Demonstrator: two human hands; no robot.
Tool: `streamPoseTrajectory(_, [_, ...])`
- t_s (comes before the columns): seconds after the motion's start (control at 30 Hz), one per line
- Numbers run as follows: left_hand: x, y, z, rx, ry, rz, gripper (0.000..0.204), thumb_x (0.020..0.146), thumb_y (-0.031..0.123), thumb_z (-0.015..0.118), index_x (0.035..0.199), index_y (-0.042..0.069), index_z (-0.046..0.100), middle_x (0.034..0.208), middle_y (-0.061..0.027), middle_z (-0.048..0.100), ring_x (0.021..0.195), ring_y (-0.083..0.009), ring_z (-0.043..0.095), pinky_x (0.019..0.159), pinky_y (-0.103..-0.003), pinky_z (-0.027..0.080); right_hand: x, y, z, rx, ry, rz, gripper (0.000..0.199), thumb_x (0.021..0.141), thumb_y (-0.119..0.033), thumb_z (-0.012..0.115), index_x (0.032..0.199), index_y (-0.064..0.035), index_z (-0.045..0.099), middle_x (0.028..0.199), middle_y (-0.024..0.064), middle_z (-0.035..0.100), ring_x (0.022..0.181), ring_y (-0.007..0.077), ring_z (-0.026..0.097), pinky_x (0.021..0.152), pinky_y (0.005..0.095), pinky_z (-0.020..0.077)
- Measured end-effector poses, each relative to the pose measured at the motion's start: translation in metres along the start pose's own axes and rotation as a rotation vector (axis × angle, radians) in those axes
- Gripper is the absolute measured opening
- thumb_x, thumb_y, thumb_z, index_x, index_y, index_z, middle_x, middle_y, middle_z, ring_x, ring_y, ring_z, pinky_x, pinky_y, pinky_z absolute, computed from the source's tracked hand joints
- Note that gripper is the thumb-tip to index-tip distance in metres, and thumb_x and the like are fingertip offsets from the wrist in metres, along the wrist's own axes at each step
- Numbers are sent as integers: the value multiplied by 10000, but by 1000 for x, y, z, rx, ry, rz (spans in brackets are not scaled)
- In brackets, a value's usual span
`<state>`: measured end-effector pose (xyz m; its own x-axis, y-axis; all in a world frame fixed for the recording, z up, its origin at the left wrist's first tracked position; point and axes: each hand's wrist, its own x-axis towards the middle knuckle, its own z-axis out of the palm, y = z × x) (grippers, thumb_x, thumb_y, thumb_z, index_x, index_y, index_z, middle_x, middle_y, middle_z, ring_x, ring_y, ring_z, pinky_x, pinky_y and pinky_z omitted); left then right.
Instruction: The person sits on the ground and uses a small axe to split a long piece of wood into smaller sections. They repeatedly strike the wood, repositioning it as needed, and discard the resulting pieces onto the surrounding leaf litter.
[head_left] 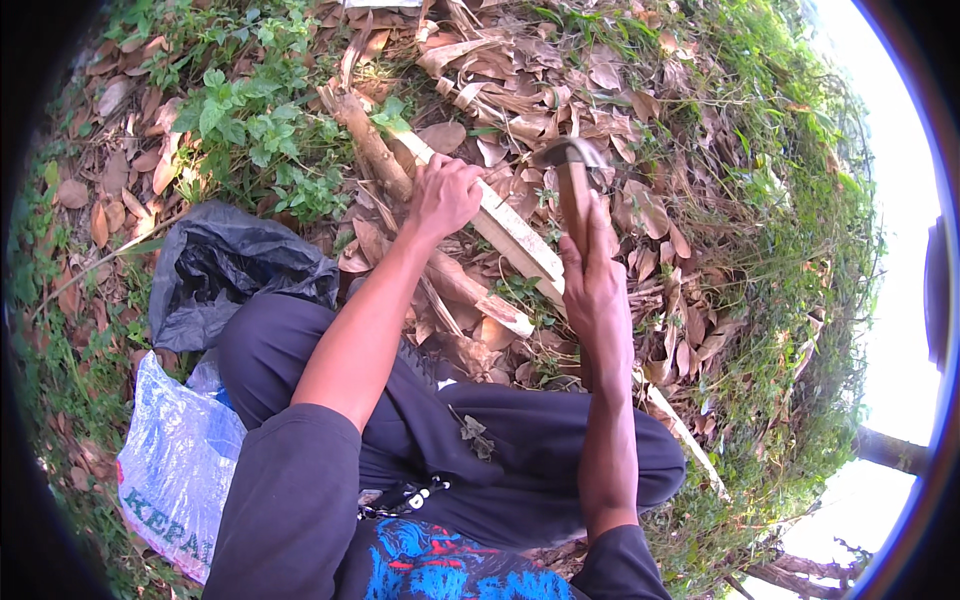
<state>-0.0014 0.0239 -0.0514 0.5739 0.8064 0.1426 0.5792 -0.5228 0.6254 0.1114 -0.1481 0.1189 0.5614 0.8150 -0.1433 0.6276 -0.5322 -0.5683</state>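
My right hand is closed round the wooden handle of a hammer, whose dark metal head points away from me, above the leaf litter. A pale, squared wooden batten lies slanting from the far left toward my right wrist. Over its upper part my left hand is closed, fingers bent round the edge. Whether a nail sits under those fingers is hidden. Beside the batten, on its near side, a rough round branch runs nearly parallel and passes behind my left wrist.
At my left knee lies a crumpled black plastic bag, with a clear printed plastic bag nearer me. A thin wooden strip sticks out past my right knee. Dry leaves and green plants cover the ground.
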Motion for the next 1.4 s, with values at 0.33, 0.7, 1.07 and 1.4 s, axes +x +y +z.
streamPoseTrajectory(0.33, [0,-3,3,13,-31,-7,310,849,230,578,1101,133,730,1104,-89,704,1130,-294,543,991,-472,413,-2,-10,-17,102,97,-6,342,1054,-338,469,1040,2,496,693,190,632,588,323,629,543,458,447])
streamPoseTrajectory(0.7, [-3,-6,1,-21,-34,36,343,851,242,593,1144,116,720,1143,-104,699,1123,-310,556,1014,-430,434,-3,-1,-19,65,65,59,339,1048,-349,477,1005,-17,527,672,200,618,573,375,597,543,477,437])
streamPoseTrajectory(1.07, [1,-8,-1,-42,-112,-11,398,867,277,597,1218,101,663,1174,-156,669,1170,-334,532,1038,-464,424,-11,-16,-19,90,51,40,320,1046,-306,491,995,8,523,682,224,595,603,402,588,566,475,424])
streamPoseTrajectory(1.4, [0,-6,-3,-69,-90,-12,345,880,295,587,1158,123,698,1141,-139,687,1186,-320,533,1032,-440,430,1,13,13,-80,-101,20,334,1050,-329,450,982,-2,442,741,344,612,722,556,590,604,606,424])
